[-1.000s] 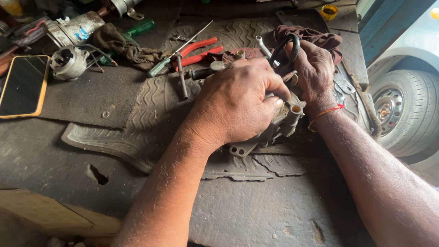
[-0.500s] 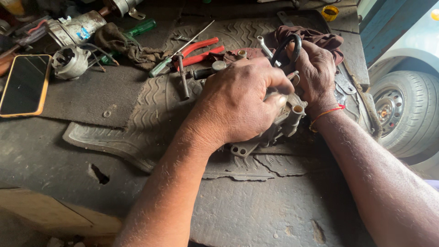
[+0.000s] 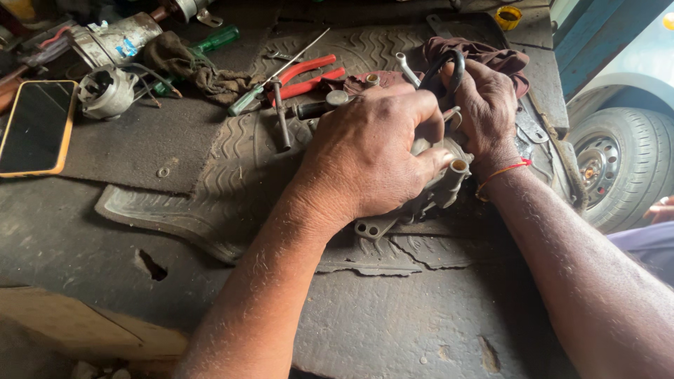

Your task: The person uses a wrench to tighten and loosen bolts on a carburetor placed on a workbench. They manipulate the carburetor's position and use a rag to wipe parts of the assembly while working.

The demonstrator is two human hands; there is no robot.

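My left hand point(image 3: 372, 158) lies over a grey cast-metal engine part point(image 3: 442, 186) and presses it down on a worn rubber mat point(image 3: 232, 175). The part's tube end and a bolt lug stick out from under my fingers. My right hand point(image 3: 481, 109) grips a black looped tool handle point(image 3: 449, 67) just behind the part. A red thread is tied round my right wrist. Most of the part is hidden by my left hand.
Red-handled pliers point(image 3: 309, 76), a thin rod, a socket bar point(image 3: 281, 123) and a spanner point(image 3: 406, 68) lie behind the hands. A phone in an orange case point(image 3: 31, 126) lies at the left, near a small motor part point(image 3: 105, 91) and a rag point(image 3: 193, 67). A car wheel point(image 3: 621, 165) stands at the right.
Both hands stay on the metal part; only slight shifts of the fingers show.
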